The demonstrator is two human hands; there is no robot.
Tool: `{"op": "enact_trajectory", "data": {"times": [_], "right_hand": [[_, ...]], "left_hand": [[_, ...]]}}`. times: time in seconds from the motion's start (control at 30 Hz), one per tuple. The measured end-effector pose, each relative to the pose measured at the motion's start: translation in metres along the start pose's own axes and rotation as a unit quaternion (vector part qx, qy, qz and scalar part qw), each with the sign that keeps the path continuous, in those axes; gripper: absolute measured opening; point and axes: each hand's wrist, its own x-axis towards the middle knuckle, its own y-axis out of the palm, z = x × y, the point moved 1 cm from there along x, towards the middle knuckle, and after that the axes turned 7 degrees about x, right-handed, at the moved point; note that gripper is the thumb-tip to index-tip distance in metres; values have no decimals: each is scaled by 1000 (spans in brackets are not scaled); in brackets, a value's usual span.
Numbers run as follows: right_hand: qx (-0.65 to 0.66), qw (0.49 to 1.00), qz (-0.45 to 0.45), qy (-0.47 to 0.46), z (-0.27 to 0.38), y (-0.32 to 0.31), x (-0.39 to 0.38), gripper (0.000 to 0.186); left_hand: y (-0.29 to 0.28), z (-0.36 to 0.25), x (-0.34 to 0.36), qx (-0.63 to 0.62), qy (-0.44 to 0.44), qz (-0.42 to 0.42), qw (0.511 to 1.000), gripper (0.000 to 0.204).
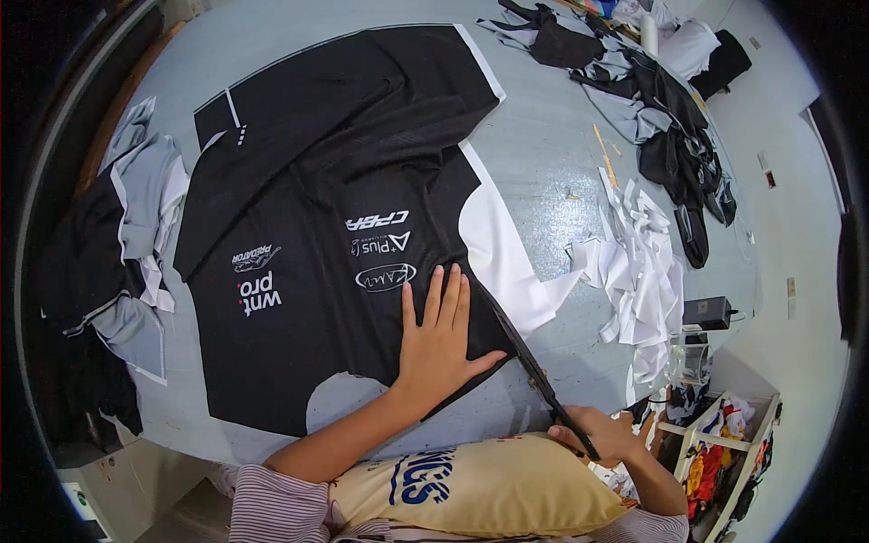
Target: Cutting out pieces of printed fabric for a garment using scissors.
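A large black fabric panel (299,335) with white printed logos lies spread on the grey table. My left hand (434,344) rests flat on its lower right part, fingers spread and thumb pointing right. In my right hand (605,434), at the table's near edge, are dark long-bladed scissors (534,366). Their blades point up and left, along the border between the black panel and a white piece of fabric (502,240). The blade tips lie close to my left fingertips; whether they are apart cannot be made out.
White fabric scraps (643,281) are heaped at the right, below a pile of black and grey pieces (674,136). More cut pieces (149,217) hang over the left edge. A black box (706,313) sits at the right edge, and a yellow cushion (507,484) lies against me.
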Motion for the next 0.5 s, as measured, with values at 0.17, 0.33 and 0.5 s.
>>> {"op": "enact_trajectory", "data": {"times": [0.17,0.33,0.5], "right_hand": [[16,1000,6,18,-2,1,-1,51],[1,996,23,81,1,0,-2,50],[-27,999,12,28,-8,2,-1,43]], "left_hand": [[-2,-1,0,-1,-2,7,1000,103],[-1,0,-1,-5,-4,8,1000,103],[-2,-1,0,-7,-2,8,1000,102]]}}
